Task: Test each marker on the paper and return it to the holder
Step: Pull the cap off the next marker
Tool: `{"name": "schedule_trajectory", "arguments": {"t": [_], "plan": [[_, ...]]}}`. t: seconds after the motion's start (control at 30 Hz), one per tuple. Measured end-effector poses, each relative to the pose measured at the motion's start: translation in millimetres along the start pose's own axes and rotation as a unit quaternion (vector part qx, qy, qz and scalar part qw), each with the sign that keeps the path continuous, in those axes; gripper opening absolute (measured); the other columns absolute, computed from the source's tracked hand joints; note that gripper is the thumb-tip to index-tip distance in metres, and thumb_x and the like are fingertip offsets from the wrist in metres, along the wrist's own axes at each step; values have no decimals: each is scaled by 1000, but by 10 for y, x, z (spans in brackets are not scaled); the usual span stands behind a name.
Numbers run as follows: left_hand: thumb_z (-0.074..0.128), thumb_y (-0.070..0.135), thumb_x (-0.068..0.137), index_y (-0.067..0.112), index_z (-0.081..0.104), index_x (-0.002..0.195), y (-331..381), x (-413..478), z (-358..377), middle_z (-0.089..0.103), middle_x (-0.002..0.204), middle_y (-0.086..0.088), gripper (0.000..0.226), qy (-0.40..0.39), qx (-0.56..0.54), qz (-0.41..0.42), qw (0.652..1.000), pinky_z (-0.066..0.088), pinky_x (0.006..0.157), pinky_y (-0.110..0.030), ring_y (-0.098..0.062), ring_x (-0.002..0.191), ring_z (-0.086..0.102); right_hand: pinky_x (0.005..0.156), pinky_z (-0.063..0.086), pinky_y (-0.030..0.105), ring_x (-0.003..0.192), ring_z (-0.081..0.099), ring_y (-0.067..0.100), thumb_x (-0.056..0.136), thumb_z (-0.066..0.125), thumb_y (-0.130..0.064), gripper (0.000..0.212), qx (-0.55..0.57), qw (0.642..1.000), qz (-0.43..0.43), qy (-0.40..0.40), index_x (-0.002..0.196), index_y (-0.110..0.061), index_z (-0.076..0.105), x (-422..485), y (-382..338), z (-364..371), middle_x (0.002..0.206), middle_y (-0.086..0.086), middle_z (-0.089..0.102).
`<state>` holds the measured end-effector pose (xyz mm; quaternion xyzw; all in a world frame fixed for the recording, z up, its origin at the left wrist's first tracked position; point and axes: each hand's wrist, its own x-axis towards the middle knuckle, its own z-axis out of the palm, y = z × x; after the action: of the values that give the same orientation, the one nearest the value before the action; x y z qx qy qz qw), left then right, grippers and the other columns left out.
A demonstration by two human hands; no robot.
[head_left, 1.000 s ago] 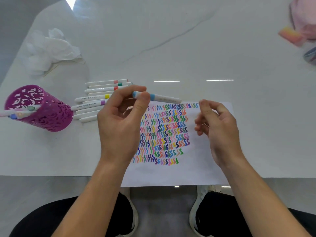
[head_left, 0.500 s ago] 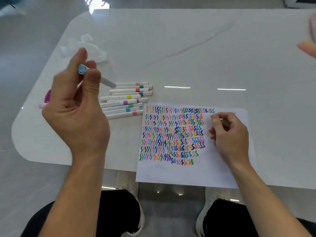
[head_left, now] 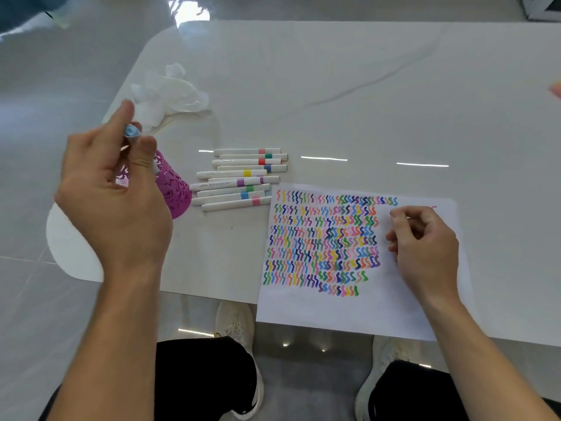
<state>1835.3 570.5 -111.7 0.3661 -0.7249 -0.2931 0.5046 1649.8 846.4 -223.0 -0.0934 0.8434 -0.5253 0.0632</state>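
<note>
A: Blue-ended, the marker [head_left: 132, 131] is pinched between thumb and fingertips of the left hand [head_left: 115, 202]; why is it held raised like that?

B: It is held just above the purple holder [head_left: 176, 192], blue end up and body pointing down; it is judged to be lined up with the holder's mouth for the drop, its test being taken as done.

A: And the right hand [head_left: 425, 250]?

B: It is rested on the paper [head_left: 349, 314], fingers curled loosely inward, nothing being seen between them; the sheet is probably kept from sliding that way.

A: What can be counted?

B: One marker is in hand; about ten loose markers [head_left: 239, 177] are laid side by side between holder and paper, overlap leaving the exact number uncertain; they are judged to be kept there so that each can be reached, tried and dropped in turn. One holder is seen, its inside hidden behind the left hand, so its contents cannot be counted; one sheet is seen, filled with some nine rows of coloured squiggles. One crumpled tissue [head_left: 173, 92] is left beyond the holder, near the corner of the white table [head_left: 364, 86].
</note>
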Motion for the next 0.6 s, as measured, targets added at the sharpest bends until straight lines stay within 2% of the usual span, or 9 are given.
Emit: {"name": "schedule_trajectory", "arguments": {"t": [0.13,0.3,0.37,0.47,0.6], "plan": [[62,25,96,33,65,130,-68,60,-11,65,119,9,36,-52,60,2,997,56,95,-39,-13,109,66,56,52,10,68,66,-3,104,60,-29,9,-6,1000,-16,-9,102,-23,66,-29,-3,0,81,-11,70],[63,24,95,29,67,129,-182,72,-50,63,117,15,35,-71,135,-12,988,57,92,-30,-10,104,67,57,50,8,68,66,-4,104,60,-27,8,-3,1000,-19,-9,103,-22,66,-24,-2,-1,82,-9,71],[63,23,94,26,68,128,-235,91,-59,69,117,9,35,-80,166,-12,983,57,91,-32,-14,100,68,58,50,8,68,66,-4,104,60,-26,7,-2,1000,-20,-11,103,-22,66,-29,-4,-1,82,-9,71],[63,18,94,23,71,123,-272,105,-29,73,113,0,31,-93,218,-9,971,51,85,-23,-19,93,68,58,50,7,69,66,-6,104,60,-26,7,-3,1000,-23,-13,104,-22,65,-30,-10,-4,83,-9,70],[60,16,93,20,71,124,-244,100,12,72,117,-4,33,-95,235,-5,967,50,89,-25,-22,98,68,58,50,6,72,66,-7,104,59,-26,6,-3,1000,-24,-16,105,-22,65,-33,-17,-6,84,-10,70]]}}
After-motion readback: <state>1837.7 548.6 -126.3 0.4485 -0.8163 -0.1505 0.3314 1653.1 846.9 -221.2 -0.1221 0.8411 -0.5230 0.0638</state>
